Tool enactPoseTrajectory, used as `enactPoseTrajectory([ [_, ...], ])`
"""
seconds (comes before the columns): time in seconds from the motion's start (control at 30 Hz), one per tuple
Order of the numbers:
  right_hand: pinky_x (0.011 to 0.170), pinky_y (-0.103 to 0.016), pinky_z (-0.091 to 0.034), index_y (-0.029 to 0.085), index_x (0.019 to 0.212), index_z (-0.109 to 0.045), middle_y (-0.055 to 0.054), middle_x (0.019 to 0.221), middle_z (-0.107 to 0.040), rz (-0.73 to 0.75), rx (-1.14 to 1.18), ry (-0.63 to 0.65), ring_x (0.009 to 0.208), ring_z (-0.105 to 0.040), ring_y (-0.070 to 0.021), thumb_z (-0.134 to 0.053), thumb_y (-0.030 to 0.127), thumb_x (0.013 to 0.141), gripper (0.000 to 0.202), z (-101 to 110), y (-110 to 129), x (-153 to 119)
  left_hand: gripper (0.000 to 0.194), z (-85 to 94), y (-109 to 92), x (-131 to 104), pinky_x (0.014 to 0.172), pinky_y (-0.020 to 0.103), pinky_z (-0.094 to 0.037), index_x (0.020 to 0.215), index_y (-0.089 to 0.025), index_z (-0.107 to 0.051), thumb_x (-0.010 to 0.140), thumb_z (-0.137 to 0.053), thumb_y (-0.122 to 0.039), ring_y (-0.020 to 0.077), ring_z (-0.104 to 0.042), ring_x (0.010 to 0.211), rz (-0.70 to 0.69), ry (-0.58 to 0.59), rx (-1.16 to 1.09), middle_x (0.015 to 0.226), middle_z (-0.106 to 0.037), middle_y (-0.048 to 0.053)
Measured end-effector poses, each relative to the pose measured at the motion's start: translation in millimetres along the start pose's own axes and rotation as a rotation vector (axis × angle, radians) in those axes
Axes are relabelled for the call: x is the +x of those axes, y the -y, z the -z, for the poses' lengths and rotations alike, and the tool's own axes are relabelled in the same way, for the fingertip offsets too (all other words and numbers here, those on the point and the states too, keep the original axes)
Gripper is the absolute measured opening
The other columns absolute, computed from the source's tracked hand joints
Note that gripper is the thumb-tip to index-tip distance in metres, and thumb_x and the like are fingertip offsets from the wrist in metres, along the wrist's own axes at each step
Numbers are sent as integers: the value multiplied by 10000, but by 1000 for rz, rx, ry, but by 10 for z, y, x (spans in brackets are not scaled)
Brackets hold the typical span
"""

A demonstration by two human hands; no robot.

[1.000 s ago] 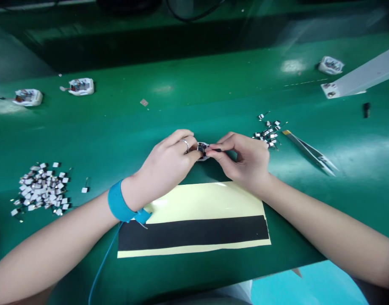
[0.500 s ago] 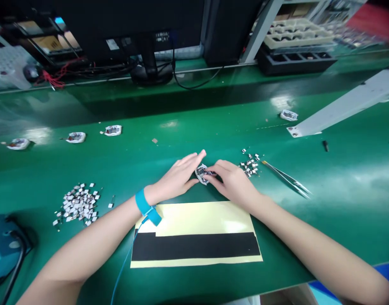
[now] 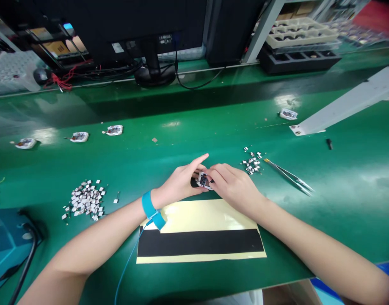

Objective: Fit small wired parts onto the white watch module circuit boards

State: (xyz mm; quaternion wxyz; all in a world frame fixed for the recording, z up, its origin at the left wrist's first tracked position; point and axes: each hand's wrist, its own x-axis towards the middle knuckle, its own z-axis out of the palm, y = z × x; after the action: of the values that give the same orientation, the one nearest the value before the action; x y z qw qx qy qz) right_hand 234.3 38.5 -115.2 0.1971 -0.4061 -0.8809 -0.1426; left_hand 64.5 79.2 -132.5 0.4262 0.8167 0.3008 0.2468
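Showing beyond the sheet [image 3: 210,214], a case [image 3: 203,181] is held by the half-curled left hand [image 3: 180,181]; the right hand's [image 3: 231,181] grip is hidden.

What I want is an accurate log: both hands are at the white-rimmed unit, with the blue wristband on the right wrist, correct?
Not quite: the blue wristband is on the left wrist, as the head view shows. The left hand and right hand are at the white-rimmed unit.

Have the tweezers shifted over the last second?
No. Judged against the white bracket, the tweezers lie where they did, just right of the nearby parts pile; the camera itself has shifted.
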Motion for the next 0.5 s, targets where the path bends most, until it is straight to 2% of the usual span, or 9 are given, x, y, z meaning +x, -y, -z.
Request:
enactPoseTrajectory([
  [0.13, 491, -256, -364, 121, 680, -573, -41, 653, -568, 39, -14, -58, 571, -443, -131, -478, 99, 789, 146, -19, -9, -8, 793, -14, -30, -36, 809, 265, -497, 1302, -235, -267, 638, -695, -163, 140, -599, 867, 17, -31, -139, 1013, -593, 39],
  [0.23, 511, -245, -394, 126, 658, -567, -39, 674, -590, 16, 63, -109, 592, -482, -123, -503, 95, 776, 138, -66, -4, -23, 783, -15, -34, -41, 808, 250, -500, 1291, -214, -286, 629, -698, -149, 140, -599, 880, 23, -21, -177, 986, -599, 39],
  [0.4, 552, -216, -451, 121, 812, -598, -58, 785, -621, -91, 177, -140, 671, -548, -113, -414, 63, 816, 193, -79, 23, -37, 774, -13, -61, -36, 804, 256, -508, 1274, -198, -309, 613, -712, -164, 142, -606, 856, 46, -62, -152, 941, -596, 30],
  [0.5, 567, -244, -470, 106, 889, -592, -85, 826, -632, -90, 160, -136, 706, -564, -137, -342, 38, 826, 267, -34, 35, -37, 724, -17, -94, -40, 806, 268, -510, 1245, -208, -337, 623, -705, -174, 143, -607, 854, 62, -114, -135, 942, -605, 27],
])
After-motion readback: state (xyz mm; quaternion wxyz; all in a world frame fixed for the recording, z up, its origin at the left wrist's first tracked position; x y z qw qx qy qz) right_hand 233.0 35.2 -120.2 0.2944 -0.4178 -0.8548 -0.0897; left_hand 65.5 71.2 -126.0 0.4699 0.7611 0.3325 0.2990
